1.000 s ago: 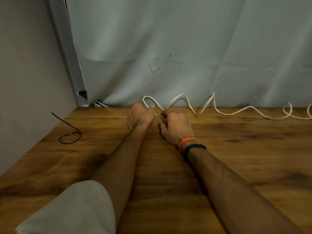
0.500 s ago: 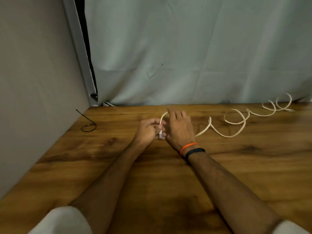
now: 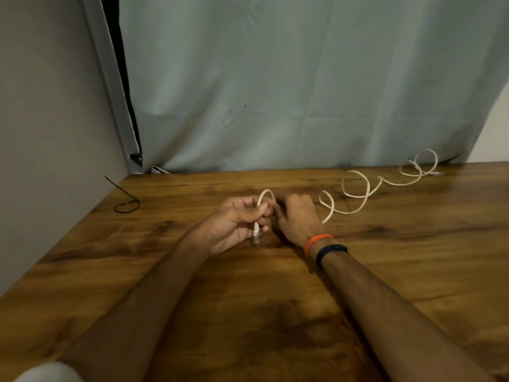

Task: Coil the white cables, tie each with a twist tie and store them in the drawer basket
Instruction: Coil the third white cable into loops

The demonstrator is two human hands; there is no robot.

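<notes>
Left hand (image 3: 237,224) is closed on the white cable (image 3: 355,201) near its end; the connector (image 3: 256,236) hangs below the fingers. Right hand (image 3: 296,219), just beside the left, is curled around the same cable, a short arch of which rises between the two. Beyond the right hand the cable trails in loose loops across the wooden table (image 3: 413,271). A black twist tie (image 3: 125,201) lies well left of the left hand.
</notes>
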